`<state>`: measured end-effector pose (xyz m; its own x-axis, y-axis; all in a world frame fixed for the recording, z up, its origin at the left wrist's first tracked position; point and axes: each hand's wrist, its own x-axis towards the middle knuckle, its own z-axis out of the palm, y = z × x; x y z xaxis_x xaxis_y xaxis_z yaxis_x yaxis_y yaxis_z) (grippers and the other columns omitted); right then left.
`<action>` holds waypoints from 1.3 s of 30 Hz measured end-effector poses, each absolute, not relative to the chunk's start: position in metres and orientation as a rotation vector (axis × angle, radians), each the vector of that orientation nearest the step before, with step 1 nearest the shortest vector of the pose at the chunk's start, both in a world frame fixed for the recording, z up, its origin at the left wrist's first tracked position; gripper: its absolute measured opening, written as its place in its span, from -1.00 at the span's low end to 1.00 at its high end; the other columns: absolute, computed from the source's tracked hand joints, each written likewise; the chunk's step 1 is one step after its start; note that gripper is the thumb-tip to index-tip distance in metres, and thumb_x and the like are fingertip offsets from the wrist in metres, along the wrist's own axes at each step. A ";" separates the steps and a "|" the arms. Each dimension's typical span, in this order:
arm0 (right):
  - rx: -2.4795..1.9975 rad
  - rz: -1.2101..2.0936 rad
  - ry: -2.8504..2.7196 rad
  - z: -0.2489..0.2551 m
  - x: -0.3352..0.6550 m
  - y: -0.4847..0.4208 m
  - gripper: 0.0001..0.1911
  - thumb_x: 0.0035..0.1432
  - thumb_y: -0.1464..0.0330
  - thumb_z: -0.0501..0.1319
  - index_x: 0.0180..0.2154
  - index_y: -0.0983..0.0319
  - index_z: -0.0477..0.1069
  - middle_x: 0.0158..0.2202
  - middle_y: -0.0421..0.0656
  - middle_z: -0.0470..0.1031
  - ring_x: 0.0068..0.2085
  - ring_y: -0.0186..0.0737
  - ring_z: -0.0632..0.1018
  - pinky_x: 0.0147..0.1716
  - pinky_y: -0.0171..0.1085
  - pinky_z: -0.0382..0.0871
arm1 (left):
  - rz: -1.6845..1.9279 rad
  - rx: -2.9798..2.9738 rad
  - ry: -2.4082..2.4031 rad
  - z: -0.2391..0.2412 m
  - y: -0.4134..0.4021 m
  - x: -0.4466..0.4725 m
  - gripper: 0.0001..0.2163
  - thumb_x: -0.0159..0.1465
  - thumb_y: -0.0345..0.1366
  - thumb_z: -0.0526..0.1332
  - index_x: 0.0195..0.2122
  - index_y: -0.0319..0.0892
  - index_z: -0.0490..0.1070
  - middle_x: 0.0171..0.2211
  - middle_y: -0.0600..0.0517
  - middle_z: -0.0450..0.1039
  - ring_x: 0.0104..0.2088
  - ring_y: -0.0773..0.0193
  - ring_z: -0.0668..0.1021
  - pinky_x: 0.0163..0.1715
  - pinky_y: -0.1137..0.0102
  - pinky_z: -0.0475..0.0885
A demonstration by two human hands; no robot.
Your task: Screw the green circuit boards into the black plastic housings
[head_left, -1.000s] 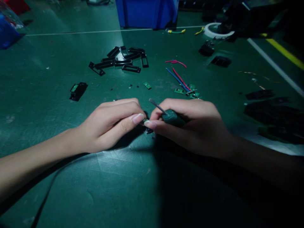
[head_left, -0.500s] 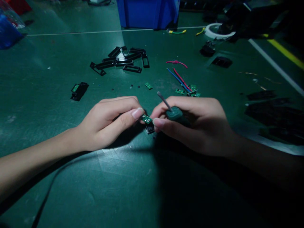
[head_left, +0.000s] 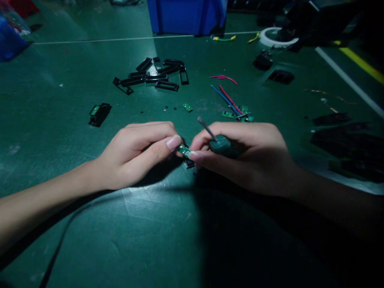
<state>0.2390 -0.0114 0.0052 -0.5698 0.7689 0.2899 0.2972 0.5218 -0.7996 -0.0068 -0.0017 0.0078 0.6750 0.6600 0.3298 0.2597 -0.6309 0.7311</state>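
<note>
Between my two hands is a small green circuit board (head_left: 183, 150), with a black plastic part (head_left: 189, 163) just beneath it. My left hand (head_left: 144, 154) pinches the board's left end between thumb and fingers. My right hand (head_left: 252, 158) is closed around the green handle of a screwdriver (head_left: 221, 145), whose metal shaft points up and to the left, away from the board. The right thumb presses on the board's right end, covering it. Whether the board is seated in the black part cannot be made out.
Beyond my hands lie a pile of black plastic frames (head_left: 156, 79), a loose circuit board (head_left: 187, 107) and red and blue wires (head_left: 229, 100). A black part with a green board (head_left: 100, 115) sits to the left. At the back stand a blue bin (head_left: 187, 18) and a white tape roll (head_left: 277, 40).
My right thumb has shifted slightly left and now covers the right end of the circuit board. My left hand and the screwdriver have hardly moved.
</note>
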 end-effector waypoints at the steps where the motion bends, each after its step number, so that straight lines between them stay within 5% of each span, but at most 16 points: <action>1: -0.856 0.956 -2.116 0.005 0.239 -0.011 -0.84 0.33 0.24 0.36 -0.26 0.19 0.56 -0.36 -0.28 0.61 -0.35 -0.36 0.58 -0.29 -0.34 0.41 | 0.769 2.219 0.714 0.008 -0.002 -0.007 -0.73 0.54 -0.28 0.11 -0.30 -0.21 0.47 -0.42 0.07 0.47 -0.38 0.37 0.52 -0.33 0.45 0.39; 25: -0.859 1.015 -2.115 0.005 0.238 -0.011 -0.87 0.24 0.30 0.44 -0.29 0.19 0.55 -0.35 -0.28 0.63 -0.34 -0.33 0.58 -0.30 -0.32 0.38 | 0.752 2.263 0.679 0.008 -0.002 -0.006 -0.75 0.54 -0.33 0.11 -0.28 -0.24 0.49 -0.45 0.09 0.46 -0.43 0.43 0.49 -0.38 0.52 0.37; 39: -0.825 0.992 -2.117 0.005 0.237 -0.013 -0.85 0.34 0.32 0.35 -0.29 0.25 0.52 -0.35 -0.32 0.59 -0.32 -0.49 0.54 -0.25 -0.48 0.37 | 0.781 2.370 0.653 0.008 -0.002 -0.005 -0.76 0.53 -0.41 0.10 -0.26 -0.30 0.49 -0.42 0.09 0.44 -0.40 0.49 0.47 -0.32 0.59 0.38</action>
<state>0.2373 -0.0128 0.0047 -0.5904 0.7544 0.2867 0.2623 0.5154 -0.8158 -0.0054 -0.0015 0.0075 0.7126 0.5907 0.3786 0.2680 -0.7279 0.6312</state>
